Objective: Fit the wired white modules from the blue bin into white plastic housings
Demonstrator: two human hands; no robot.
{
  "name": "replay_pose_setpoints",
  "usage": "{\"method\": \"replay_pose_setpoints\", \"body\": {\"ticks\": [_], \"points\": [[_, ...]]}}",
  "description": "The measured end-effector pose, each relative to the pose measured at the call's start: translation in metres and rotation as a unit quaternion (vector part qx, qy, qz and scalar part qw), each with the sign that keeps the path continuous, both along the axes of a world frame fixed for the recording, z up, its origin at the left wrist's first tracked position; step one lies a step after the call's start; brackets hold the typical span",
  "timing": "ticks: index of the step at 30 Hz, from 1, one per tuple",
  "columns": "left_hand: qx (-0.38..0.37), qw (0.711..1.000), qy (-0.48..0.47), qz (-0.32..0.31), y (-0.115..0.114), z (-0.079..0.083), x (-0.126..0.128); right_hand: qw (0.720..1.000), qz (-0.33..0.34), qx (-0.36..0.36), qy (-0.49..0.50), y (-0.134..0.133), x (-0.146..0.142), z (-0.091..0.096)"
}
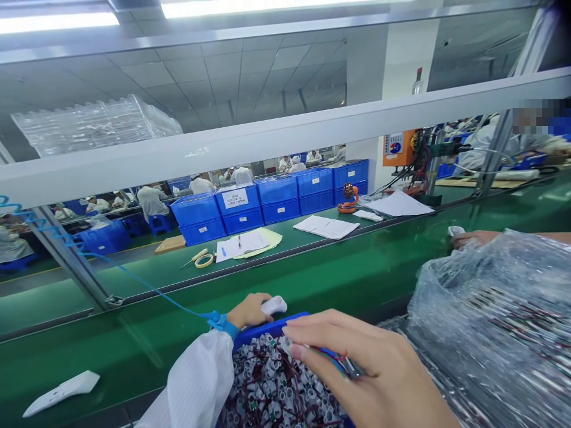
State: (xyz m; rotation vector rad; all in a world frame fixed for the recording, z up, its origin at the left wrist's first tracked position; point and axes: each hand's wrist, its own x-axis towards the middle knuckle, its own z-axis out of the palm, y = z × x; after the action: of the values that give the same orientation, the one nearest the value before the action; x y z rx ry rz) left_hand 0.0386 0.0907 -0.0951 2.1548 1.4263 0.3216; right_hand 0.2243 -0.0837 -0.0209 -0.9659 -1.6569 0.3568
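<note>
My left hand [250, 312], with a blue antistatic wrist strap [220, 324] on its wrist, is shut on a small white plastic part [274, 305] just above the rim of a blue plastic crate [272, 327]. The crate holds a heap of small white parts with dark red wires [272, 386]. My right hand [361, 368] is over the crate, its fingers pinching a small wired component [350, 367], which they partly hide. Another white plastic part [62, 392] lies on the green conveyor belt [134, 333] to my left.
A large bubble-wrap bag of wired parts [486, 315] sits to my right, with a co-worker's hand [473, 238] behind it. Beyond a metal rail [267, 139], a farther green bench holds stacked blue crates [276, 202], papers [325, 226], and a tape roll [204, 260].
</note>
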Motion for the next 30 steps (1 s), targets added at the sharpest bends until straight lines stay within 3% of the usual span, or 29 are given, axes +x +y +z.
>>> {"method": "replay_pose_setpoints", "body": {"ticks": [3,7,9,13,17,21,26,30], "points": [[0.017,1.000,0.013,0.007,-0.019,0.029,-0.007,0.999,0.029,-0.001,0.033,0.001,-0.003,-0.008],[0.047,0.998,-0.013,0.040,-0.085,0.062,-0.028,0.991,0.118,-0.062,0.026,0.000,-0.007,-0.002],[0.024,0.996,-0.018,0.086,-0.125,0.065,-0.041,0.984,0.148,-0.095,0.019,-0.001,-0.010,0.004],[-0.010,0.989,-0.050,0.138,-0.176,0.056,-0.060,0.985,0.106,-0.131,0.023,-0.003,-0.023,0.009],[0.001,0.984,-0.092,0.150,-0.188,0.052,-0.054,0.984,0.081,-0.158,-0.014,-0.006,-0.037,0.005],[0.015,0.981,-0.128,0.148,-0.187,0.053,-0.043,0.979,0.044,-0.165,-0.111,-0.006,-0.045,0.000],[-0.036,0.990,-0.034,0.133,-0.179,0.054,-0.037,0.959,-0.035,-0.183,-0.214,0.004,-0.051,-0.015],[-0.106,0.988,0.033,0.109,-0.173,0.059,-0.034,0.944,-0.059,-0.200,-0.256,0.014,-0.056,-0.029]]}}
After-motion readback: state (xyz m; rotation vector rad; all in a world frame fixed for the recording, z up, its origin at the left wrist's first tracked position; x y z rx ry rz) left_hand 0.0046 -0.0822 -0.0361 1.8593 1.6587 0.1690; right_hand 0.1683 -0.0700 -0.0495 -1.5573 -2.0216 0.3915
